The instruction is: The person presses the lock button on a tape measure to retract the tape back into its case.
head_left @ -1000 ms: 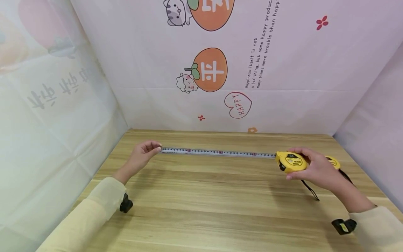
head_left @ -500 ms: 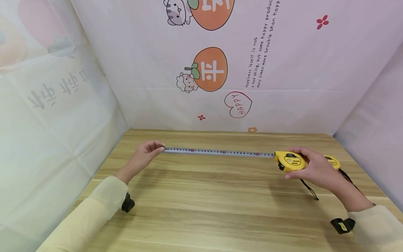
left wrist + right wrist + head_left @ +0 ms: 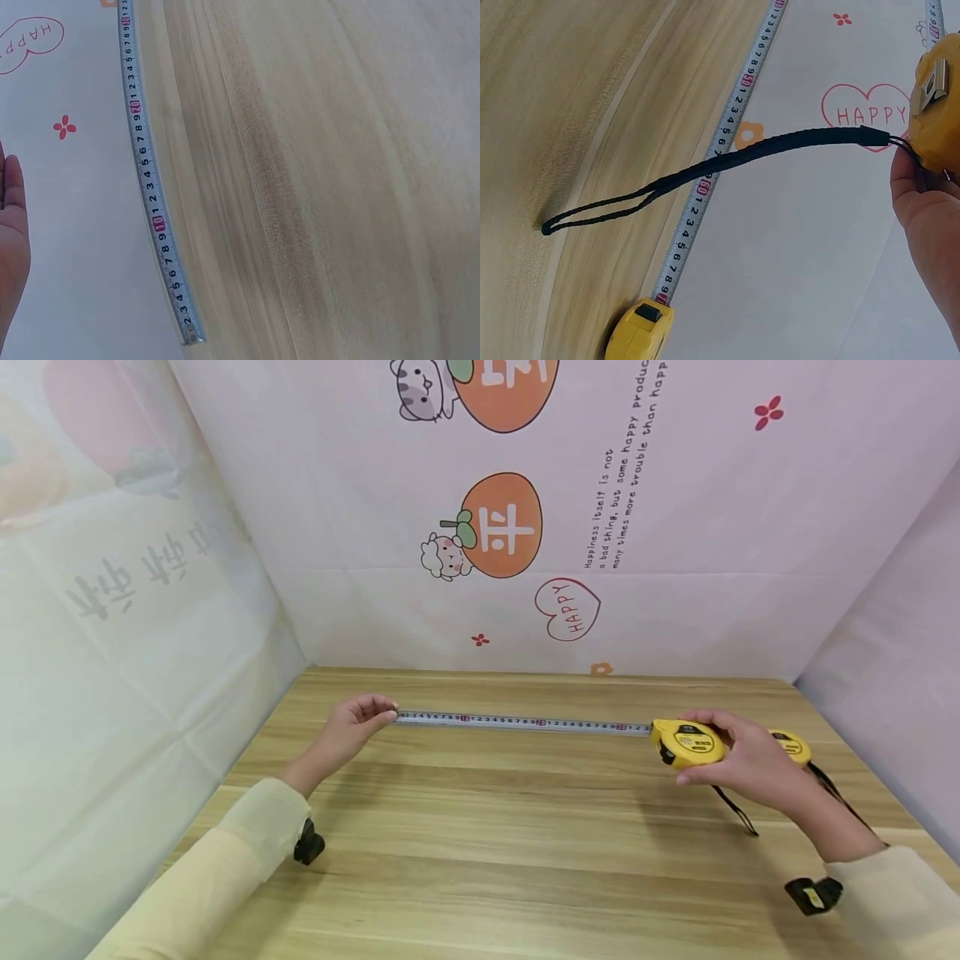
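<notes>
I watch the left hand [image 3: 341, 735] over the far side of the table [image 3: 487, 827], thumb and fingertips pinching the free end of a steel blade [image 3: 517, 723]. That pinch is my main worry: if the spring pulls harder than the thumb presses, the end could slip and whip rightward. The blade runs nearly straight between the 2 hands, seemingly raised off the wood, so a sudden twist might buckle it. Next comes the yellow tape measure [image 3: 690, 745], gripped in the right hand [image 3: 761, 760], thumb at its near edge; I cannot tell whether its lock is set, and a loose lock would make any slip faster. Its black strap [image 3: 780, 146] dangles and could snag. Just behind that hand lies tape measure number 2 [image 3: 791, 747], partly hidden; the right wrist view shows me its extended blade [image 3: 688, 225], so the 2 blades might scrape if the hands drop.
</notes>
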Demonstrator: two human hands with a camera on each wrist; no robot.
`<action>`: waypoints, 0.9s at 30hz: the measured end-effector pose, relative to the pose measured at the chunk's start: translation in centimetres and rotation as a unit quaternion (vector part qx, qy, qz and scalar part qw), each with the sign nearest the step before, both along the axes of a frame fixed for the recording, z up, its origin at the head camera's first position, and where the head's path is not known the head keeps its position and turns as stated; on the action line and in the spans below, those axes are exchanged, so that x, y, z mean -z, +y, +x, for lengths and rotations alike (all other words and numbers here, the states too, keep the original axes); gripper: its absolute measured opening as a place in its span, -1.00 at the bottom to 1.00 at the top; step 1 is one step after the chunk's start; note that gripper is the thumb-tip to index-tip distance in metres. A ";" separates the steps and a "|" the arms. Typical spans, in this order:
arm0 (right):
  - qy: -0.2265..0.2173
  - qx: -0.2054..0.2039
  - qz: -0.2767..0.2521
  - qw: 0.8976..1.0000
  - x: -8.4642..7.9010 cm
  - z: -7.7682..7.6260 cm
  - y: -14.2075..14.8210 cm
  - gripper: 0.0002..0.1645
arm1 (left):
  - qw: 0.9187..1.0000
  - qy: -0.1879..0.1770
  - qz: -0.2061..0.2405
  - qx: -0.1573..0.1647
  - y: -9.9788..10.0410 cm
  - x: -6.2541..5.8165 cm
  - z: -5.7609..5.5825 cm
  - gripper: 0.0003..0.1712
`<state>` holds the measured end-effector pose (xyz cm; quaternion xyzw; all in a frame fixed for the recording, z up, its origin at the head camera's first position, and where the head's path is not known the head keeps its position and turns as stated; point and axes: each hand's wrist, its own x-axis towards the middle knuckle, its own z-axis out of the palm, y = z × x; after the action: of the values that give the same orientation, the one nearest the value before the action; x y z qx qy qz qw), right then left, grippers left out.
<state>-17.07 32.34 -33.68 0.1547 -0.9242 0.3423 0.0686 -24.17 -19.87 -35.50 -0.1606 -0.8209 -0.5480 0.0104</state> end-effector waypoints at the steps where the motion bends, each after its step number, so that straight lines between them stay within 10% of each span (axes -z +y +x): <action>1: 0.000 0.001 0.001 1.000 0.0 0.0 0.0 0.03 | 1.000 0.000 0.002 0.000 -0.1 0.3 -0.3 -0.77; 10: -0.001 -0.003 -0.003 1.000 0.3 -0.1 0.2 0.02 | 1.000 0.013 0.013 0.011 -0.3 1.9 -1.5 -0.72; 27: 0.020 -0.013 -0.008 1.000 0.6 -0.1 0.2 -0.01 | 0.999 -0.001 0.020 0.028 0.7 1.0 -0.8 -0.78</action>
<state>-17.22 32.53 -34.27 0.1726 -0.9178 0.3475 0.0841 -24.93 -19.16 -36.52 -0.1830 -0.8046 -0.5649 -0.0029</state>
